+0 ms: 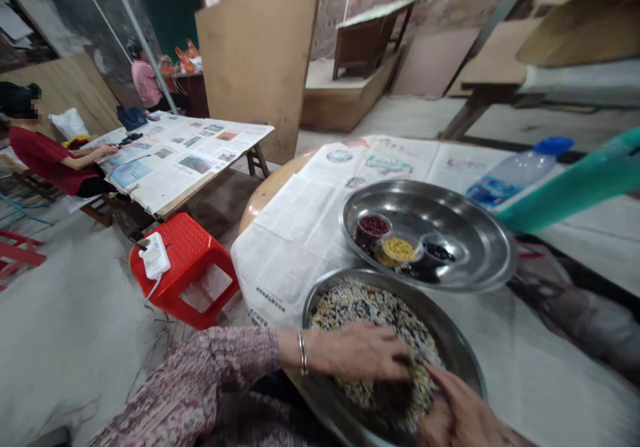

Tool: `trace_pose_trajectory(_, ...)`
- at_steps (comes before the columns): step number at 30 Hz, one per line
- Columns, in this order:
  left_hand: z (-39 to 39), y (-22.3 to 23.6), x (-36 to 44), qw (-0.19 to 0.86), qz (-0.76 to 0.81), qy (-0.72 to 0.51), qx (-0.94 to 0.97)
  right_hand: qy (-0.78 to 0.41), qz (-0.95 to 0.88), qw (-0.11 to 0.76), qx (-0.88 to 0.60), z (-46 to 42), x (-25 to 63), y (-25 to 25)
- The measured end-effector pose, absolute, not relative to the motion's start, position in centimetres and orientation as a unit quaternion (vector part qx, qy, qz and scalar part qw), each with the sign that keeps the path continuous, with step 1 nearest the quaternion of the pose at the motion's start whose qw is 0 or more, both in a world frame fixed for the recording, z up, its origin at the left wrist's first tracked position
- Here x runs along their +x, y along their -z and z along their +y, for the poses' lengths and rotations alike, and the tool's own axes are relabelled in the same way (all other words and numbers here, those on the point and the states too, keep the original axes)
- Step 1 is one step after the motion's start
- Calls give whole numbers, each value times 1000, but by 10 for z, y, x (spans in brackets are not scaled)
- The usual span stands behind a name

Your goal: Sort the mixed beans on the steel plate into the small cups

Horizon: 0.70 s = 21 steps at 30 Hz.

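Observation:
A steel basin (473,360) holds a mix of white, yellow, red and black grains and beans (360,297). My left hand (360,350), with a silver bracelet at the wrist, reaches over it with fingers curled down into the mix; their tips are hidden. From the lower right comes my right hand (460,407), its fingers drawn together near the left fingertips over the grains. What either hand pinches is too small or hidden. Behind lies a wide steel tray (480,233) with three small clear cups: red beans (374,224), yellow grains (399,248) and black beans (438,252).
Newspaper (285,233) covers the round table. A blue-capped bottle (515,173) and a green object (575,187) stand at the right. A red stool (185,260) carries a power strip (154,257). One person (55,153) sits at another table; another person (147,83) is farther back.

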<state>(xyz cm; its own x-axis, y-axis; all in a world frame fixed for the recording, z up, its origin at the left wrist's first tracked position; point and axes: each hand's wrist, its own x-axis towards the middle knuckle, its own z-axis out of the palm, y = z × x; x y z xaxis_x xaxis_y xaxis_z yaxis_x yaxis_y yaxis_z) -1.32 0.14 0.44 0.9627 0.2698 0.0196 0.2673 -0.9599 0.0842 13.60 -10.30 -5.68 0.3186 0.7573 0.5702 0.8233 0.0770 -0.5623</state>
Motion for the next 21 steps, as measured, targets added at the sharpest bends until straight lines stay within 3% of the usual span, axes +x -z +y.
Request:
trace_pose_trajectory(8, 16, -9, -40, 67, 358, -22, 931, 30, -588, 440, -678, -103, 128, 41)
trace_pose_trajectory(16, -20, -18, -44, 175, 284, 58, 941, 54, -589, 445, -672, -101, 127, 42)
trace_pose_trajectory(21, -6, -17, -18, 182, 275, -29, 944, 58, -573, 440, -689, -102, 126, 38)
